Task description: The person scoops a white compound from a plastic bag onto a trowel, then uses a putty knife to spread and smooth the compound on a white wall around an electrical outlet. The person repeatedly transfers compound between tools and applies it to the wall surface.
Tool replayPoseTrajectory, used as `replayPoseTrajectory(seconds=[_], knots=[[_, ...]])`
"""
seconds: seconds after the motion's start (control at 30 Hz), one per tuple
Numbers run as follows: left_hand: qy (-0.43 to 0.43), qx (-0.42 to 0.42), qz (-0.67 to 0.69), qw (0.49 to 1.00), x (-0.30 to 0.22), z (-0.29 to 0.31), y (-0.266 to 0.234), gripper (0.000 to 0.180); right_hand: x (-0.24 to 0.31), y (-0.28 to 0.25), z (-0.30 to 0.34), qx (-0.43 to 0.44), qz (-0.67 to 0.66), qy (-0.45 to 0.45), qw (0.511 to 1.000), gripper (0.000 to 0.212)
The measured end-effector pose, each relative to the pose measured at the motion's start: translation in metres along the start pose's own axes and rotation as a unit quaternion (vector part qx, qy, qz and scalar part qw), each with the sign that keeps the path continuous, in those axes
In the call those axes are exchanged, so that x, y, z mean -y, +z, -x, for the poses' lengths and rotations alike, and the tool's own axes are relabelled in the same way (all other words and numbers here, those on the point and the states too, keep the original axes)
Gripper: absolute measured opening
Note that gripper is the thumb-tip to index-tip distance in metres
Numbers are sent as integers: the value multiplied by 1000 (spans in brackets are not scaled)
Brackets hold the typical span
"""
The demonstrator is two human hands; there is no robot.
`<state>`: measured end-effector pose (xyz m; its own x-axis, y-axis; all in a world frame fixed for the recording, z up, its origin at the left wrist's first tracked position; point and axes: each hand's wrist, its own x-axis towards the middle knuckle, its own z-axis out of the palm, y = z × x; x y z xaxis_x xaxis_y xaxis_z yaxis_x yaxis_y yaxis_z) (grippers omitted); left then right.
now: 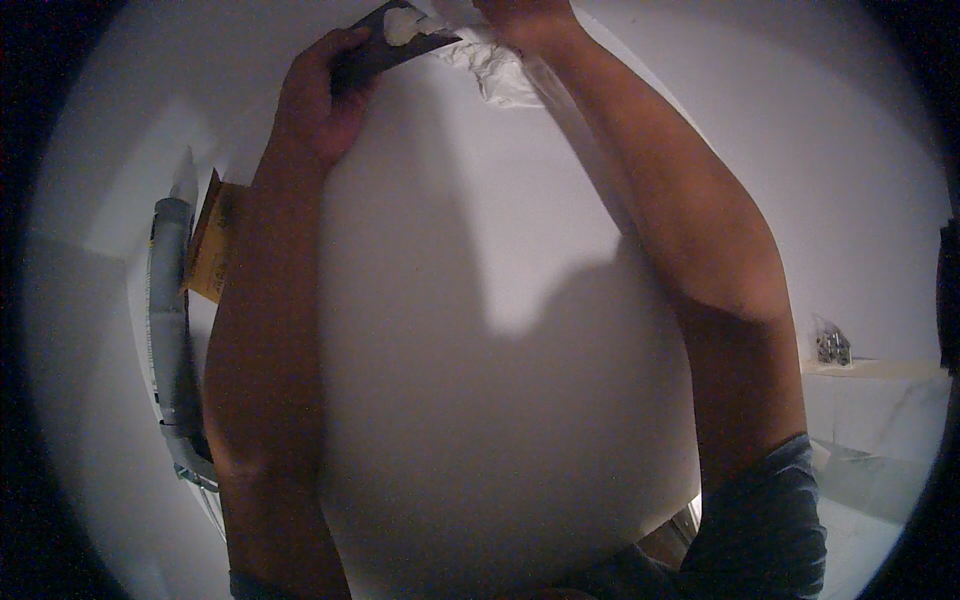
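Observation:
My left hand (318, 105) grips a dark, flat rectangular plate (362, 68) near the top of the view, thumb along its edge. A lump of whitish paste (405, 27) lies on the plate. Just to its right, my right hand (525, 22) is closed, with its fingers partly cut off by the top edge; I cannot make out what it holds. A crumpled white sheet or cloth (500, 78) hangs just below that hand, over a broad smooth white surface (430, 400). Whether my right fingers touch the crumpled piece is unclear.
Left of my left forearm lies a grey caulking gun (172, 310) with a pale nozzle, beside a brown cardboard box (212, 245). At the right, a small clear pack of metal pieces (832, 346) sits on a ledge (880, 368). White walls (820, 150) surround this.

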<state>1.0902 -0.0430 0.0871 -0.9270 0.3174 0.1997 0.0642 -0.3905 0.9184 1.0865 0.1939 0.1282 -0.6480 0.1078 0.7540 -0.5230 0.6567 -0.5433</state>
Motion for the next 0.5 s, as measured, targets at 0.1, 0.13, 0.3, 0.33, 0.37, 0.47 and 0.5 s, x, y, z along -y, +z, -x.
replayPoseTrajectory(seconds=[0.1,0.13,0.3,0.33,0.37,0.47,0.5], knots=[[7,5,0,1000,1,-1,-3,16,1,1,2,2,32,-25,999,39],[-2,8,11,1000,1,-3,-4,16,2,2,3,4,36,-31,999,40],[-71,-10,91,993,-3,-3,16,17,-12,3,3,-23,96,-72,992,41],[-42,8,81,996,1,-2,19,17,-15,2,4,-30,121,-87,988,41],[-12,24,67,997,5,-1,20,18,-12,2,4,-10,114,-74,991,40],[-32,50,82,995,7,-6,15,24,-12,3,3,-2,132,-87,987,40],[-26,85,98,991,10,-10,11,27,-16,5,1,-34,164,-127,978,40]])
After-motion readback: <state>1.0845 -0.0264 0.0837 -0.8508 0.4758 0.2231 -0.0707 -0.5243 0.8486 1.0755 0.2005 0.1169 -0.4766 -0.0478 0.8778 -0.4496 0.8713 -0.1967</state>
